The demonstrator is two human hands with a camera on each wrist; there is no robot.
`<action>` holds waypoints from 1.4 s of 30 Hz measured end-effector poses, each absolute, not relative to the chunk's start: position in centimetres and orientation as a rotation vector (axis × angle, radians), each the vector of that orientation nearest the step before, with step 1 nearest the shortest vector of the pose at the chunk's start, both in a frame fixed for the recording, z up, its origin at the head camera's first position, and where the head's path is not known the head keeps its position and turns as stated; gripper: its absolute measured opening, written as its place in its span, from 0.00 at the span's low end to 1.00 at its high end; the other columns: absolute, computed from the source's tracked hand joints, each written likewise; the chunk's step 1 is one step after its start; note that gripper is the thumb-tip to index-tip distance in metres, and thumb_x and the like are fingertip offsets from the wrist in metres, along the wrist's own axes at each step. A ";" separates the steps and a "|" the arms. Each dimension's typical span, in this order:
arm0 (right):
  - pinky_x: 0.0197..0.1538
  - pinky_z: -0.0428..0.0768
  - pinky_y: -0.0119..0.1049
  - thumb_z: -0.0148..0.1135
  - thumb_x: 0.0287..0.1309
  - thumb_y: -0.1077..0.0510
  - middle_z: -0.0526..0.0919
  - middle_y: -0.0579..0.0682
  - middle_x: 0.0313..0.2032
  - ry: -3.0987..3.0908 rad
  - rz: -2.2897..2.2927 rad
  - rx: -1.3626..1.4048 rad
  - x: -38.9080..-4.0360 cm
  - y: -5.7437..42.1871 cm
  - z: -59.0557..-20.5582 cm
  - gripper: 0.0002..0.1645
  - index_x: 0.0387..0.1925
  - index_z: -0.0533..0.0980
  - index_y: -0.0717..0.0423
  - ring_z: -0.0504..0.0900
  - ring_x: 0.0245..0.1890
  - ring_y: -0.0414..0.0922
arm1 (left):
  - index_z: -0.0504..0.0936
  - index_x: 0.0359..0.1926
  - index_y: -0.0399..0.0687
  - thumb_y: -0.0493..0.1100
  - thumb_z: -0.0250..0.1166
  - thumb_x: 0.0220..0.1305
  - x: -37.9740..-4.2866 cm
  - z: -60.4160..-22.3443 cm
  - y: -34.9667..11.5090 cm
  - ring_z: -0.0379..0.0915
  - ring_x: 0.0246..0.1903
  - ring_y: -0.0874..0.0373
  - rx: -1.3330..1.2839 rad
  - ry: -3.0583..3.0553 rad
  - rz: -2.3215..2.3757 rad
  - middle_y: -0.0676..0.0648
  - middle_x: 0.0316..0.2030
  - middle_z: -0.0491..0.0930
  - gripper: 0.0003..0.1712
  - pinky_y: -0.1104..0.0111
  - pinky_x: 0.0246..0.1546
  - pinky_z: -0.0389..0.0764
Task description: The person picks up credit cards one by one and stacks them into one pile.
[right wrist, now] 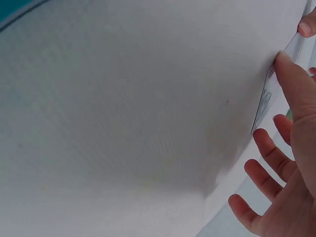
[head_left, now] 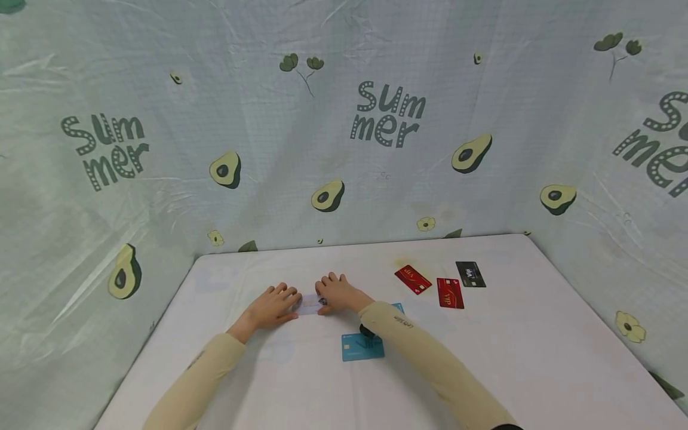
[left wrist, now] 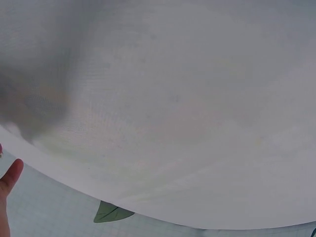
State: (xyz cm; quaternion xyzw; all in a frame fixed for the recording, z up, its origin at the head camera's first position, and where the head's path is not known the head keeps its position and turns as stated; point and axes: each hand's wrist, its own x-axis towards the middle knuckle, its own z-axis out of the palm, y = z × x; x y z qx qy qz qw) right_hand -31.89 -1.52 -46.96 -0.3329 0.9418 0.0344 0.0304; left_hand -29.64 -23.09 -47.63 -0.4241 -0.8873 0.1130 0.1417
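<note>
A pale lavender card (head_left: 309, 304) with a dark printed patch at its right end spans the gap between both hands, near the middle of the white table. My left hand (head_left: 273, 307) holds its left end between thumb and fingers. At the other end, my right hand (head_left: 338, 294) pinches the card by its edge. Seen from the right wrist, the right thumb (right wrist: 295, 84) lies along the near long edge of the card (right wrist: 265, 104), while the other fingers spread loosely behind. A left fingertip (right wrist: 307, 25) shows at the far end. Only a finger of the left hand (left wrist: 11, 178) enters the left wrist view.
A teal card (head_left: 355, 347) lies below the right forearm; another teal card (head_left: 398, 307) is mostly hidden behind the sleeve. Further right lie two red VIP cards (head_left: 412, 279) (head_left: 450, 293) and a black VIP card (head_left: 470, 274). A printed curtain (head_left: 269, 203) stands behind the table.
</note>
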 end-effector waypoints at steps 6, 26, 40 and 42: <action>0.51 0.65 0.45 0.59 0.48 0.37 0.70 0.45 0.44 2.847 0.000 -0.988 -32.3 -1.5 -47.0 0.25 0.43 0.66 0.45 0.63 0.45 0.43 | 0.71 0.50 0.51 0.58 0.54 0.59 -29.6 -47.6 -23.0 0.64 0.41 0.56 -1.228 -2.578 0.329 0.51 0.43 0.71 0.23 0.63 0.37 0.69; 0.52 0.63 0.42 0.59 0.49 0.39 0.68 0.48 0.49 2.800 0.030 -0.951 -32.5 -2.1 -46.8 0.35 0.56 0.63 0.46 0.60 0.46 0.44 | 0.68 0.58 0.43 0.56 0.53 0.60 -29.2 -47.5 -22.7 0.65 0.44 0.53 -1.225 -2.591 0.329 0.46 0.47 0.70 0.30 0.61 0.39 0.70; 0.49 0.64 0.40 0.55 0.49 0.34 0.70 0.45 0.47 2.916 0.267 -1.129 -31.7 -1.7 -46.9 0.34 0.54 0.66 0.46 0.62 0.45 0.43 | 0.67 0.56 0.40 0.57 0.48 0.64 -29.5 -47.9 -23.0 0.64 0.43 0.51 -1.251 -2.519 0.217 0.43 0.46 0.69 0.29 0.60 0.37 0.69; 0.48 0.64 0.38 0.55 0.49 0.33 0.70 0.44 0.47 2.923 0.298 -1.150 -31.7 -1.6 -46.9 0.35 0.54 0.65 0.46 0.63 0.45 0.42 | 0.67 0.56 0.40 0.57 0.48 0.64 -29.5 -47.9 -23.0 0.64 0.44 0.51 -1.254 -2.520 0.203 0.43 0.47 0.69 0.30 0.59 0.38 0.70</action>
